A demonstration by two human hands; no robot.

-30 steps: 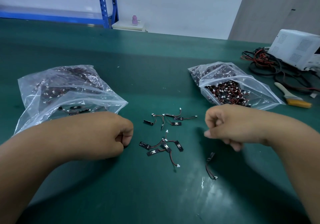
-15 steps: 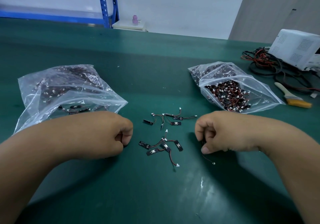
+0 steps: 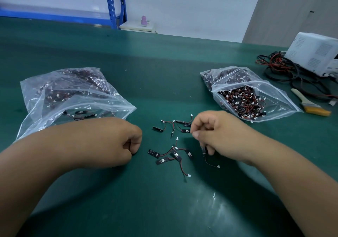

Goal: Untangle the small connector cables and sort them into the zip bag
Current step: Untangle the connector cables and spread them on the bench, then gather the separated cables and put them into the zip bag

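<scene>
Several small connector cables (image 3: 171,153) with black tabs and white plugs lie loose on the green mat between my hands; a second small cluster (image 3: 173,126) lies just beyond. My right hand (image 3: 215,134) has its fingers curled and pinches one cable (image 3: 208,159), whose black wire and white plug trail onto the mat below the hand. My left hand (image 3: 109,143) rests on the mat as a fist left of the cables; nothing shows in it. A clear zip bag (image 3: 73,97) with cables lies at the left. Another open zip bag (image 3: 245,97), full of tangled cables, lies at the right.
A white device (image 3: 314,53) stands at the far right with a heap of red and black wires (image 3: 285,72) in front. A small brush (image 3: 309,105) lies beside the right bag. Blue shelving (image 3: 113,4) stands beyond the table's far edge.
My right hand dropped onto the lone cable at the right, picked it up and carried it left toward the loose cables. The left hand stayed still.
</scene>
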